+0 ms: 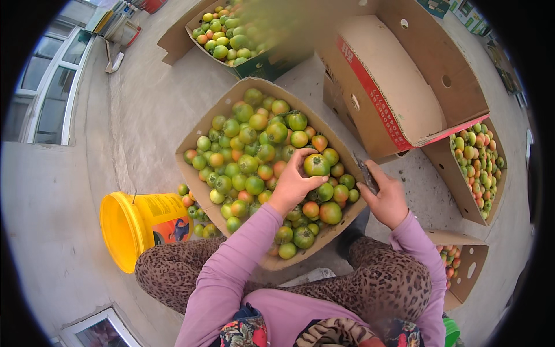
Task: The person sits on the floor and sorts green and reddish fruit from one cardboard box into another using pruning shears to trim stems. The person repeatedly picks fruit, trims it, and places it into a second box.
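Note:
My left hand (289, 187) holds a large green tomato (316, 165) between thumb and fingers, its stem end facing up. It is just above an open cardboard box (196, 183) of green and reddish tomatoes, which sits in front of my knees. At the box's right edge, my right hand (386, 198) grips a dark, narrow metal tool (367, 175). Its tip points up and away from me; the fingers partly cover it, so its exact kind is unclear.
A yellow bucket (118, 232) lies tipped at the left, beside loose tomatoes (210, 230). Behind is another tomato box (256, 67). A cardboard box with a red band (416, 78) stands at upper right. More tomato boxes (446, 173) (470, 277) line the right side.

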Available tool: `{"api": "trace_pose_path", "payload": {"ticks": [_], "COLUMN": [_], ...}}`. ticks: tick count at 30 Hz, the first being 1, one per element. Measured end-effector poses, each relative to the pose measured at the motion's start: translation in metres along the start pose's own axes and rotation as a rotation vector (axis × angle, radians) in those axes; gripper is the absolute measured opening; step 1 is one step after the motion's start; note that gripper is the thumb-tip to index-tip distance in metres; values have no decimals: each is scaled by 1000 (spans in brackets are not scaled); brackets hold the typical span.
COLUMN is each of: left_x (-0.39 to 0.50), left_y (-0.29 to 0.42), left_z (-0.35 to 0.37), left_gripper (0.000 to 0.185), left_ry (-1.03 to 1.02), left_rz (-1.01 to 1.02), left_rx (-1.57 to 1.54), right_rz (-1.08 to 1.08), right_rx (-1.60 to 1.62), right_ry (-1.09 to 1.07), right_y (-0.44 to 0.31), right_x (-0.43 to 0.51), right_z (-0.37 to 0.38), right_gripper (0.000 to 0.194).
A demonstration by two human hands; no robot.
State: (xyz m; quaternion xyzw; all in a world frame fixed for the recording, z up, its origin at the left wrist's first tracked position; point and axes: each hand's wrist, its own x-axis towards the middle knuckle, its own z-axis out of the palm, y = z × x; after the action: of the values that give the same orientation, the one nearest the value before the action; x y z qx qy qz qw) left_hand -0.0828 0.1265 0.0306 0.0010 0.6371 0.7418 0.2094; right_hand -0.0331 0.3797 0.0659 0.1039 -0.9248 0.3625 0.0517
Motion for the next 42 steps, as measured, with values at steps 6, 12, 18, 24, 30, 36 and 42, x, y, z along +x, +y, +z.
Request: {"api": "trace_pose_path", "payload": {"ticks": [6,12,18,24,30,36,42], "left_x": [46,82,113,89,48,34,28], "left_y": [28,35,43,58,23,16,24], "left_z": [-94,-88,-78,-100,-19,26,37], "left_gripper": [26,47,57,63,55,53,39], "left_ry": [241,94,-137,10,-217,-332,-148], "left_rz": [-104,192,-38,-138,-182,-211,-233], "left_rx": [397,1750,1894,602,-700,-893,-760], "right_rz": [-94,-150,-15,10,-184,-221,-162], "right_rx": [-32,-386,-588,-428,-195,-365,-515], "right_ry": [288,418,529,598,178,202,200], "right_y": [-1,16,64,52,-9,-11,-8], "right_x": [8,38,75,73,42,34,31], "right_z": [-26,-34,-66,-72,-18,-19,-20], "right_gripper": [50,64,62,60,71,73,73]}}
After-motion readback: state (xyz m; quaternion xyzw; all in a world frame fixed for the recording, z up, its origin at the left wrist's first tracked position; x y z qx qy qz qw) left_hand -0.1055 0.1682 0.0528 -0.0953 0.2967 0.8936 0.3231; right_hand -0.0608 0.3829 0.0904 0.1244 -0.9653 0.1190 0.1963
